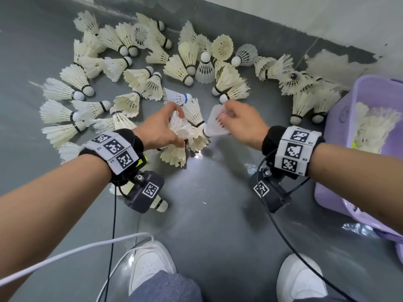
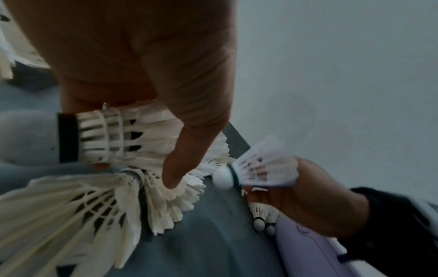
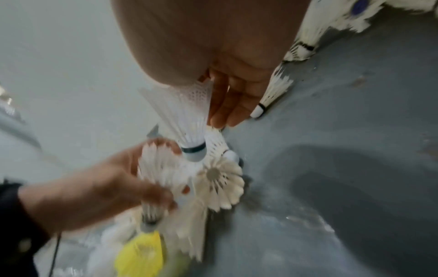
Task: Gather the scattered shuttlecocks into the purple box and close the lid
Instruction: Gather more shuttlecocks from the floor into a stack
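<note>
Few white feather shuttlecocks [image 1: 375, 127] sit in purple plastic box [image 1: 340, 118] at right; dozens remain on floor. Left hand [image 1: 162, 127] grips a bunch, right hand [image 1: 242, 123] a mesh one.

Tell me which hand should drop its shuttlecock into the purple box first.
Right. The right hand already holds a white mesh shuttlecock and is nearer the purple box, which stands open on that side. The left hand, gripping a feather shuttlecock, would have to cross over.
</note>
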Demonstrator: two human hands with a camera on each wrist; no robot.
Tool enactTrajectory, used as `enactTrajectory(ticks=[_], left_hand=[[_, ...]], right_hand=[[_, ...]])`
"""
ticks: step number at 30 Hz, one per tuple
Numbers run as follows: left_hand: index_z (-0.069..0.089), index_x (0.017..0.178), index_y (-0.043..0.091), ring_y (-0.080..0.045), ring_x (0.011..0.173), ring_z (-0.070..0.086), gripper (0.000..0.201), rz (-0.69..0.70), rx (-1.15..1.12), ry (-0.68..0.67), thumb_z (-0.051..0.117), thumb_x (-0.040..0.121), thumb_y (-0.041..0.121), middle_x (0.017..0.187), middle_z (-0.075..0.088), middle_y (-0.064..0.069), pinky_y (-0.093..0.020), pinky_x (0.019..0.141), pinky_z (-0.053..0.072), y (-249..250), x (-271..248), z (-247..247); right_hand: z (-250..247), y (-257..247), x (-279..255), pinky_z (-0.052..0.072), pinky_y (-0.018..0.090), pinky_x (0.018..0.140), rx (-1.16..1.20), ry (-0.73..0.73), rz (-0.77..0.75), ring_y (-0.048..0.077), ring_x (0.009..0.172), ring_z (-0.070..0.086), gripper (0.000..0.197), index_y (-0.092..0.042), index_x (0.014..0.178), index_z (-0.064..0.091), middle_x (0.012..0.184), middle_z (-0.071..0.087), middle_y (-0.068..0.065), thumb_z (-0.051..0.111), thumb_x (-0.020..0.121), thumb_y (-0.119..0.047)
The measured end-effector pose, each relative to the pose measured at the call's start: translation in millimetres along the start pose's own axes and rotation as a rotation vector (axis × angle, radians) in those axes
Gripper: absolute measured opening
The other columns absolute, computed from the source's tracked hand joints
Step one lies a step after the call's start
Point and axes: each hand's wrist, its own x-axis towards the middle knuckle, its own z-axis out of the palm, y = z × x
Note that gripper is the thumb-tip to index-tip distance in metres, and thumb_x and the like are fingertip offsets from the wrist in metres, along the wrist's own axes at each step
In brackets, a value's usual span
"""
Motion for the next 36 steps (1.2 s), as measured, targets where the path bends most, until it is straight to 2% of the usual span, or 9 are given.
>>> enactTrajectory(ticks=[3, 9, 14, 16, 20, 24, 27, 29, 36], left_hand=[[0.042, 0.118, 0.024, -0.018, 0.067, 0.052, 0.064, 0.022, 0.02, -0.065, 0.08, 0.069, 0.005, 0.111, 0.052, -0.012, -0.03, 0.052, 0.048, 13.6, -1.6, 4.8], [0.025, 0.141, 0.032, -0.017, 0.075, 0.059, 0.098, 0.16, -0.086, -0.119, 0.083, 0.067, 0.006, 0.115, 0.049, -0.001, -0.02, 0.047, 0.051, 43.1, -0.8, 20.6], [0.031, 0.143, 0.029, -0.009, 0.113, 0.051, 0.095, 0.248, -0.104, -0.102, 0.086, 0.066, 0.021, 0.131, 0.049, 0.006, -0.017, 0.098, 0.038, 42.4, 2.4, 26.8], [0.039, 0.139, 0.029, -0.007, 0.105, 0.055, 0.083, 0.21, -0.131, -0.082, 0.084, 0.071, 0.019, 0.12, 0.056, 0.009, -0.008, 0.091, 0.041, 37.2, 2.3, 25.0], [0.038, 0.143, 0.015, -0.014, 0.121, 0.048, 0.078, 0.094, -0.139, 0.029, 0.078, 0.077, 0.019, 0.131, 0.051, 0.005, -0.011, 0.094, 0.031, 27.2, 2.2, 9.6], [0.039, 0.142, 0.011, -0.007, 0.115, 0.042, 0.076, 0.034, -0.188, 0.135, 0.078, 0.078, 0.021, 0.129, 0.047, 0.006, -0.013, 0.09, 0.027, 7.2, 5.3, -8.4], [0.039, 0.142, 0.013, -0.017, 0.131, 0.041, 0.083, -0.02, -0.199, 0.167, 0.082, 0.073, 0.027, 0.144, 0.044, -0.002, -0.024, 0.104, 0.029, -5.8, 5.9, -13.4], [0.044, 0.138, 0.013, -0.02, 0.127, 0.045, 0.08, -0.036, -0.202, 0.168, 0.083, 0.07, 0.029, 0.138, 0.049, -0.002, -0.027, 0.102, 0.033, -11.2, 5.2, -12.9], [0.043, 0.137, 0.014, -0.012, 0.108, 0.046, 0.078, -0.027, -0.198, 0.129, 0.083, 0.071, 0.024, 0.131, 0.048, -0.003, -0.024, 0.094, 0.035, -5.4, 7.2, -8.4]], right_hand=[[-15.8, -5.8, 5.1, 0.049, 0.02, 0.056, 0.285, 0.11, 0.09, 0.017, 0.073, 0.059, 0.007, -0.018, 0.101, 0.046, 0.106, 0.059, 0.007, 0.045, 0.098, -0.012], [-4.1, -8.0, -2.9, 0.043, 0.025, 0.072, 0.133, 0.063, -0.028, 0.012, 0.078, 0.053, 0.022, -0.019, 0.115, 0.06, 0.082, 0.055, -0.012, 0.053, 0.094, -0.017], [-3.3, -15.0, -4.9, 0.036, 0.026, 0.077, -0.091, 0.068, -0.095, 0.015, 0.086, 0.051, 0.024, -0.021, 0.107, 0.068, 0.095, 0.057, 0.0, 0.047, 0.097, -0.028], [-1.2, -16.5, -3.1, 0.034, 0.026, 0.076, -0.078, 0.066, -0.064, 0.016, 0.087, 0.05, 0.028, -0.023, 0.096, 0.068, 0.093, 0.056, 0.0, 0.041, 0.1, -0.027], [7.3, -8.2, 2.4, 0.047, 0.031, 0.09, 0.024, 0.057, 0.12, 0.023, 0.106, 0.06, 0.037, -0.018, 0.13, 0.052, 0.118, 0.062, 0.007, 0.04, 0.096, -0.013], [19.3, -4.3, 2.3, 0.052, 0.025, 0.061, 0.059, -0.202, 0.201, 0.022, 0.077, 0.069, 0.057, -0.037, 0.138, 0.04, 0.102, 0.068, 0.008, 0.046, 0.088, -0.008], [31.5, -5.2, 0.7, 0.053, 0.03, 0.088, 0.001, -0.298, 0.171, 0.018, 0.099, 0.065, 0.057, -0.043, 0.135, 0.046, 0.123, 0.063, -0.001, 0.05, 0.088, -0.011], [33.4, -5.2, 0.3, 0.045, 0.015, 0.091, -0.04, -0.31, 0.161, 0.013, 0.107, 0.057, 0.051, -0.041, 0.132, 0.052, 0.13, 0.057, -0.009, 0.052, 0.089, -0.014], [0.5, -9.8, 4.9, 0.037, 0.004, 0.054, 0.149, 0.194, 0.047, -0.004, 0.072, 0.052, 0.019, -0.027, 0.105, 0.068, 0.106, 0.064, -0.009, 0.054, 0.095, -0.02]])
